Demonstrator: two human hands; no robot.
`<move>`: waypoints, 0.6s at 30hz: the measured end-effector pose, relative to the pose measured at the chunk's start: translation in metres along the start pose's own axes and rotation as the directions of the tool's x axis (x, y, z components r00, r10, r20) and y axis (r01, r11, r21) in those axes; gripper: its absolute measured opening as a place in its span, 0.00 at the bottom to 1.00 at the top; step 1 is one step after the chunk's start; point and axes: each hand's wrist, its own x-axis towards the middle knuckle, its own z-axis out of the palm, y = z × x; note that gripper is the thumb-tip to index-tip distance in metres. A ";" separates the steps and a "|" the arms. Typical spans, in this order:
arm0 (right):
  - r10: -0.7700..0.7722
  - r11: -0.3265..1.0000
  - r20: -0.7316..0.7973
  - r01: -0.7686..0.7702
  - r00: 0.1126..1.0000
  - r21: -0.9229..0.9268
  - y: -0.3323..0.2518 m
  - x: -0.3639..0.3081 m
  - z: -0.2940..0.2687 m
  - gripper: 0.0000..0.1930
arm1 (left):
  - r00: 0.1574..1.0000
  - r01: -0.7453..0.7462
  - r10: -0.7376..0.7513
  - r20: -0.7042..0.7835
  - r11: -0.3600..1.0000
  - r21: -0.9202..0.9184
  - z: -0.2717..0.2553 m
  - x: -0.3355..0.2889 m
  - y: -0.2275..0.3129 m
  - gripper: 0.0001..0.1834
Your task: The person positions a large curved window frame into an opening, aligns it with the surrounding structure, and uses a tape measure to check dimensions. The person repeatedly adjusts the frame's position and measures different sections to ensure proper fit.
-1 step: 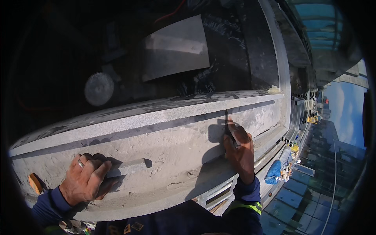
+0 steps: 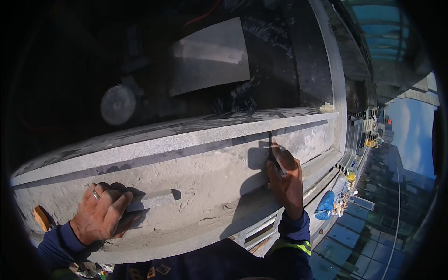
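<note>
My left hand (image 2: pixel 103 211), with a ring on one finger, is curled over the near end of a short pale grey stone strip (image 2: pixel 156 199). That strip lies on the rough mortar surface (image 2: pixel 200 170) of a ledge. To the right, my right hand (image 2: pixel 287 175) grips a thin dark flat tool (image 2: pixel 270 140), seen nearly edge-on; its exact kind is hidden by my fingers. The tool's tip points away from me, close to the long grey stone slab edge (image 2: pixel 186 140). A squarish shadow falls on the mortar beside it.
An orange-brown block (image 2: pixel 41 218) lies at the far left of the ledge. Beyond the slab, in shade, are a round grey disc (image 2: pixel 118 105) and a pale flat panel (image 2: pixel 212 58). At right, a drop shows a blue bag (image 2: pixel 325 205) and glass facades below.
</note>
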 end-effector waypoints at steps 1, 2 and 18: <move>-0.072 0.988 -0.030 0.068 0.997 -0.137 0.006 -0.001 0.003 0.24 | 1.000 -0.002 0.002 -0.006 1.000 0.002 0.001 0.000 -0.001 0.30; -0.149 0.954 -0.050 0.130 0.988 -0.271 0.009 -0.001 0.004 0.25 | 1.000 -0.005 0.005 -0.011 1.000 0.005 0.002 0.000 -0.002 0.30; -0.202 0.966 0.051 0.207 0.978 -0.156 -0.016 0.001 0.010 0.34 | 1.000 -0.007 0.007 -0.009 1.000 -0.021 0.001 -0.001 -0.005 0.31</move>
